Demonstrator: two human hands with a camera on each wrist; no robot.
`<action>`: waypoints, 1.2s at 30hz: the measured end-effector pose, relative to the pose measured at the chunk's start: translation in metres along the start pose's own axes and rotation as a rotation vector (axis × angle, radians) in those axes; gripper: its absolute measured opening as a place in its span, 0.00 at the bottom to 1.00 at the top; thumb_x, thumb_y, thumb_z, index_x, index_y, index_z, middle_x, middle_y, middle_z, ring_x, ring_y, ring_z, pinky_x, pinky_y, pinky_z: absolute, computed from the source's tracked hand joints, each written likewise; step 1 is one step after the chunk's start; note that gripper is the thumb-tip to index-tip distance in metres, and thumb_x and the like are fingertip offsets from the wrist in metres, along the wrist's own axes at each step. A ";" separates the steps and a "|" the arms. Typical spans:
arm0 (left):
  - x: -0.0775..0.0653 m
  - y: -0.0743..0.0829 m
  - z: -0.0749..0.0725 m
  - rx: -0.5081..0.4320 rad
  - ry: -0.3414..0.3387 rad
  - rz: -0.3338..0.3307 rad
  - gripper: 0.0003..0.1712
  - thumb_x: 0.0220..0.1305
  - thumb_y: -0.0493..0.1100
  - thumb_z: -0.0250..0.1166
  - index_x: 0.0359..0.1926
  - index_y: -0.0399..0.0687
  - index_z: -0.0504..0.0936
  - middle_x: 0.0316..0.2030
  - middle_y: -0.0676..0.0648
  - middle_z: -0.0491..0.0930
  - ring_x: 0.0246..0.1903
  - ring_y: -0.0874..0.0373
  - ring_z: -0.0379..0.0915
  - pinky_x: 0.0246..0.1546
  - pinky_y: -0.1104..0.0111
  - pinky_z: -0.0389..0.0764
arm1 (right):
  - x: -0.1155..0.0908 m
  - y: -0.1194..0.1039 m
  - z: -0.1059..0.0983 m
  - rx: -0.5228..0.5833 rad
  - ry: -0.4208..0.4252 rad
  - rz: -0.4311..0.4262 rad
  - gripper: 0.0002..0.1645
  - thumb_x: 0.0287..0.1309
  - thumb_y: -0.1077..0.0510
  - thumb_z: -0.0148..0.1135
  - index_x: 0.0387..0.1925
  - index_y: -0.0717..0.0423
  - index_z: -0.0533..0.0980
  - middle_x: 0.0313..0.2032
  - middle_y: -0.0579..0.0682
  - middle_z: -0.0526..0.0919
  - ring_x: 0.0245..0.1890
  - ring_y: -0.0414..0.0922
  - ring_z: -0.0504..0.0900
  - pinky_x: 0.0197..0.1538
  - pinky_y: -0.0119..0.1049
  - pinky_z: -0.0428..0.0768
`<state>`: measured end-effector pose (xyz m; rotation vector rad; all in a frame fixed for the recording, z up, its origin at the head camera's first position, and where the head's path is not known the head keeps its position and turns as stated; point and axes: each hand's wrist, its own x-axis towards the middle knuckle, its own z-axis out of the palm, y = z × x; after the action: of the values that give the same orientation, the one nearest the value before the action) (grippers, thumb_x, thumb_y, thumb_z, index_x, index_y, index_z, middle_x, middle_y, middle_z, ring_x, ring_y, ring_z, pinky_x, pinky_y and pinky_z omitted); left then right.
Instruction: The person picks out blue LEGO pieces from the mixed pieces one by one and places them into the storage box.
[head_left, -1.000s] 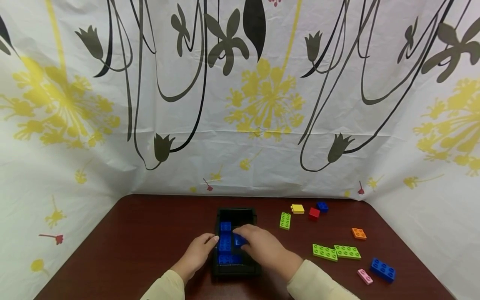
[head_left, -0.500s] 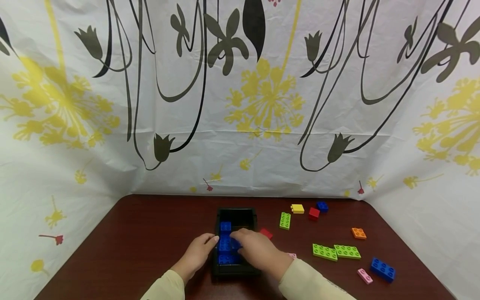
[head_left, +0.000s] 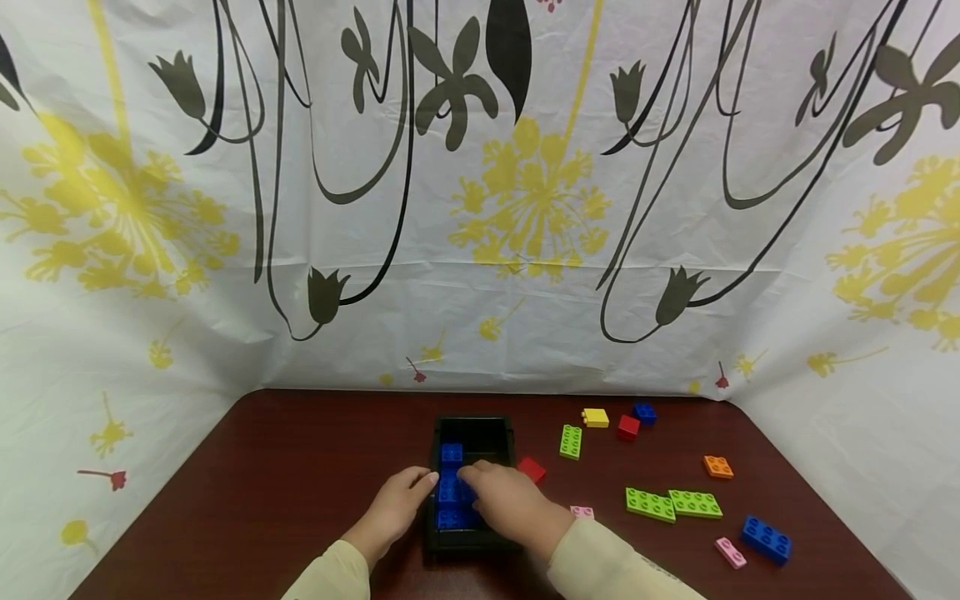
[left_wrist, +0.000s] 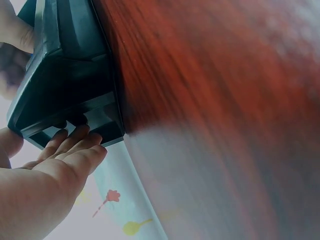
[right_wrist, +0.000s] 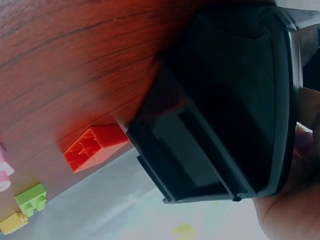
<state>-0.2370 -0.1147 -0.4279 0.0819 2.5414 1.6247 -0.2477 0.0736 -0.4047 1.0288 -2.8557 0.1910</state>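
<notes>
A black plastic bin (head_left: 474, 543) with blue building bricks in it stands on the table. My left hand (head_left: 393, 507) holds its left wall, thumb at the rim and fingers along the outside; in the left wrist view these fingers (left_wrist: 75, 155) lie on the bin's outer side. My right hand (head_left: 517, 504) reaches over the right wall into the bin and pinches a blue brick (head_left: 467, 493), largely hidden by the fingers, against the blue bricks (head_left: 448, 485) along the left side. In the right wrist view the bin's wall (right_wrist: 230, 100) hides most of that hand.
Right of the bin lie a red brick (head_left: 531, 469) and a pink brick (head_left: 582, 512). Farther right are green bricks (head_left: 649, 504), an orange brick (head_left: 717, 467), a blue brick (head_left: 766, 540) and a yellow brick (head_left: 596, 418). A patterned cloth (head_left: 525, 333) hangs behind the table.
My right hand has shifted left and slightly down inside the bin with the blue brick, uncovering the red and pink bricks beside the bin. The left hand has stayed put.
</notes>
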 end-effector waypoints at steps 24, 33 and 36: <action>0.002 -0.001 0.000 0.013 0.025 -0.009 0.29 0.73 0.52 0.52 0.60 0.30 0.72 0.59 0.32 0.72 0.59 0.35 0.67 0.54 0.44 0.72 | 0.011 -0.007 0.003 -0.068 -0.090 0.059 0.21 0.58 0.58 0.66 0.53 0.56 0.77 0.43 0.50 0.84 0.39 0.42 0.84 0.39 0.35 0.83; 0.001 0.000 0.000 0.016 0.016 -0.006 0.29 0.73 0.52 0.53 0.60 0.31 0.72 0.58 0.32 0.72 0.58 0.35 0.68 0.53 0.44 0.73 | 0.013 -0.008 0.004 -0.098 -0.105 0.080 0.19 0.61 0.56 0.63 0.53 0.58 0.77 0.42 0.51 0.85 0.39 0.42 0.84 0.38 0.36 0.83; 0.002 0.000 0.000 0.014 0.010 -0.007 0.29 0.73 0.52 0.53 0.60 0.30 0.72 0.58 0.31 0.72 0.58 0.35 0.68 0.53 0.44 0.73 | 0.014 -0.007 0.005 -0.102 -0.105 0.078 0.19 0.62 0.57 0.62 0.53 0.58 0.77 0.41 0.51 0.85 0.38 0.42 0.84 0.38 0.36 0.83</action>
<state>-0.2386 -0.1148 -0.4274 0.0667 2.5573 1.6093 -0.2538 0.0586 -0.4075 0.9364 -2.9667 -0.0030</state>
